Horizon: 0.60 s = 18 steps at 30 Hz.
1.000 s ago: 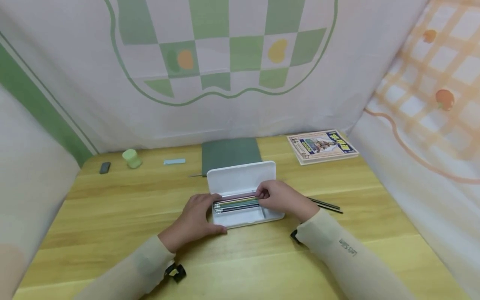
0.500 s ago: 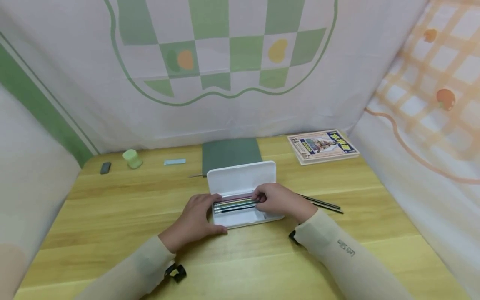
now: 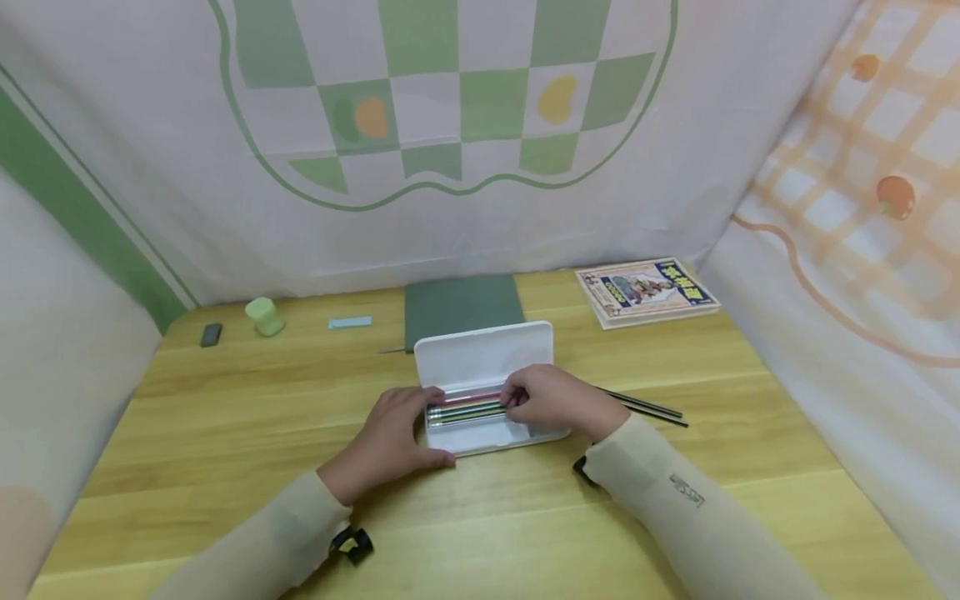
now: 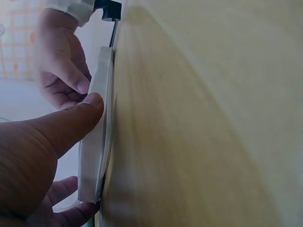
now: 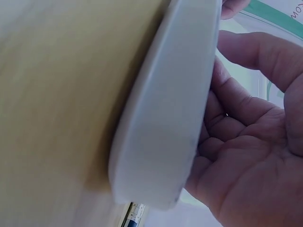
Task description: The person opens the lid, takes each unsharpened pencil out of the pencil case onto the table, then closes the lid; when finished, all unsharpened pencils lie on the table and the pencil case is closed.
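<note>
An open white pencil case (image 3: 483, 357) lies on the wooden table (image 3: 225, 417), lid tipped back, with several coloured pencils (image 3: 465, 408) lying side by side in its tray. My left hand (image 3: 390, 437) grips the case's left end, thumb (image 4: 71, 124) along the front rim of the pencil case (image 4: 97, 142). My right hand (image 3: 555, 400) reaches over the right half of the tray, its fingers curled onto the pencils. In the right wrist view the palm of the right hand (image 5: 246, 146) sits just beyond the pencil case's rounded corner (image 5: 165, 113); the pencils are hidden there.
Two dark pens (image 3: 647, 407) lie on the table right of the case. Behind it are a green notebook (image 3: 461, 307) and a picture book (image 3: 645, 292). Far left stand a green cup (image 3: 264, 317), a blue eraser (image 3: 348, 322) and a dark block (image 3: 211, 335). Cloth walls enclose the table.
My right hand has slid a little to the left along the pencils. The left hand and the case have stayed where they were.
</note>
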Available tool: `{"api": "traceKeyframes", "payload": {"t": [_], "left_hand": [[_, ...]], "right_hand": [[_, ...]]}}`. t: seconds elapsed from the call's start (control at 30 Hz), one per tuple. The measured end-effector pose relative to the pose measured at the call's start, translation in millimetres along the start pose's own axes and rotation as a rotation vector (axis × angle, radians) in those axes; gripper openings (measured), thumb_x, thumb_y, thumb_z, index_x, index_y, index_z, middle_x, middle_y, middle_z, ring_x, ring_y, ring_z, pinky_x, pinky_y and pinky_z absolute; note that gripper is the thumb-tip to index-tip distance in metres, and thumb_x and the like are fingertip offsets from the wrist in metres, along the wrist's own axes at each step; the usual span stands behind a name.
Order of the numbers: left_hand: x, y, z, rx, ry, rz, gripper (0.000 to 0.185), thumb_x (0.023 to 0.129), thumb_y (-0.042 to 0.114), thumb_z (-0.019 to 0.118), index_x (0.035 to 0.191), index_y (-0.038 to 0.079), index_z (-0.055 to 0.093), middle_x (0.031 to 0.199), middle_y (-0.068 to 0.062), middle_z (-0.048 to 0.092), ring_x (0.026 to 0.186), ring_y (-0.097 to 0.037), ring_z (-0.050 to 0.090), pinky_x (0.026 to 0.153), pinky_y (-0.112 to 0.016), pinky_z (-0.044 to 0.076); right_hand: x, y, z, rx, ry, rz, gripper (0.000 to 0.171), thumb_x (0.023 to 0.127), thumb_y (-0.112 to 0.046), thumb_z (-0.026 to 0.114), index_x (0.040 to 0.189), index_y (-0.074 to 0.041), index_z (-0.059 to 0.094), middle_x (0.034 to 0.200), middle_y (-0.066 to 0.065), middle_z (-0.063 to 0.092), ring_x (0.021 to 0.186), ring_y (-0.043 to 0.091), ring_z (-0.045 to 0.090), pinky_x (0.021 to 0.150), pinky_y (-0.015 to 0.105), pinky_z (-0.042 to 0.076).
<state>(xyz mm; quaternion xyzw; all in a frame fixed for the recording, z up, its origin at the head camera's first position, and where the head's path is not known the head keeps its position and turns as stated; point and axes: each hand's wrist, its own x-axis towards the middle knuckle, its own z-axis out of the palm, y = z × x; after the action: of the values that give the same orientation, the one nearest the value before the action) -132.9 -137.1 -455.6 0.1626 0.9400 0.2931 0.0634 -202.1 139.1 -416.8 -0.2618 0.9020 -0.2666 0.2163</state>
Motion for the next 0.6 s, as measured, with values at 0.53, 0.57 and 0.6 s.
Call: {"api": "traceKeyframes", "payload": {"t": [0.53, 0.57, 0.6], "left_hand": [[0.9, 1.8, -0.3, -0.002, -0.005, -0.008, 0.097, 0.07, 0.052, 0.094, 0.15, 0.016, 0.053, 0.15, -0.009, 0.054, 0.142, -0.035, 0.04, 0.12, -0.052, 0.03], [0.7, 2.1, -0.4, -0.002, -0.006, -0.008, 0.097, 0.07, 0.052, 0.094, 0.15, 0.015, 0.053, 0.15, -0.009, 0.055, 0.142, -0.035, 0.04, 0.12, -0.052, 0.03], [0.5, 2.4, -0.3, 0.0, -0.006, -0.007, 0.097, 0.07, 0.052, 0.094, 0.15, 0.015, 0.053, 0.15, -0.009, 0.055, 0.142, -0.036, 0.04, 0.12, -0.052, 0.03]], "right_hand": [[-1.1, -7.0, -1.3, 0.002, -0.013, -0.004, 0.005, 0.092, -0.008, 0.074, 0.095, -0.012, 0.073, 0.087, -0.004, 0.066, 0.082, 0.012, 0.058, 0.077, 0.031, 0.052], [-1.2, -6.9, -0.9, -0.001, -0.012, -0.003, 0.005, 0.092, -0.008, 0.074, 0.094, -0.012, 0.073, 0.086, -0.005, 0.066, 0.082, 0.012, 0.058, 0.077, 0.03, 0.052], [-1.2, -6.4, -0.4, -0.005, -0.009, -0.005, 0.005, 0.091, -0.008, 0.074, 0.094, -0.013, 0.073, 0.086, -0.005, 0.065, 0.082, 0.012, 0.058, 0.077, 0.03, 0.052]]}}
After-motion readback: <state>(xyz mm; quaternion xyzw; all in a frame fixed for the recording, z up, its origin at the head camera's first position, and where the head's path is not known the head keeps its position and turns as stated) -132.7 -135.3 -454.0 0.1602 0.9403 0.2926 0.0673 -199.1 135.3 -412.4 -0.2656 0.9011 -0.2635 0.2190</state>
